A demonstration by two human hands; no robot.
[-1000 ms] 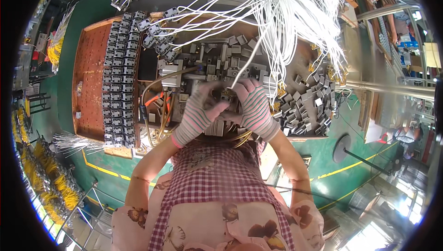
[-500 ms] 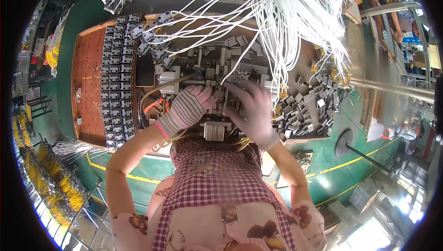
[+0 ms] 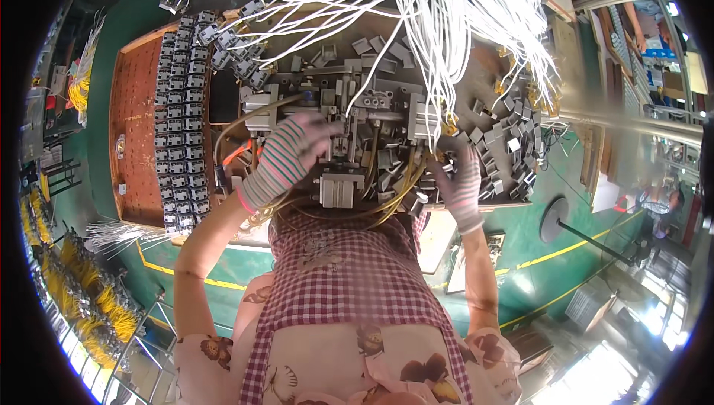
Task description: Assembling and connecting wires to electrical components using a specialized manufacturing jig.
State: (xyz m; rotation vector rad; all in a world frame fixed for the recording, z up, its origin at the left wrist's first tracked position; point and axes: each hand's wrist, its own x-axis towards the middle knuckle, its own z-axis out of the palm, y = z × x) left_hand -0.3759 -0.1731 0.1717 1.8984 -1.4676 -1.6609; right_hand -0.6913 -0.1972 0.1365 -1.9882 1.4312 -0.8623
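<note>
My left hand (image 3: 286, 158), in a striped glove, reaches over the metal clamping fixture (image 3: 346, 107) in the middle of the bench. Its fingertips are beside the fixture's central slot and smeared by motion, so what they hold cannot be made out. A white wire (image 3: 378, 63) runs down into that slot from the big bundle of white wires (image 3: 446, 18). To the right, my right hand (image 3: 461, 185) is open, thumb and fingers apart, at the left edge of a pile of small grey metal shells (image 3: 506, 156). Brassy wire ends (image 3: 449, 124) hang just beyond its fingertips.
Rows of black-and-silver connector blocks (image 3: 178, 122) line a reddish wooden tray (image 3: 137, 137) on the left. Yellowish hoses (image 3: 401, 185) curve along the near bench side by a metal cylinder block (image 3: 338, 189). A round-based stand (image 3: 554, 219) is on the green floor at right.
My right hand has left the fixture and moved right to the edge of the metal shells. My left hand has shifted slightly left and up, still by the fixture.
</note>
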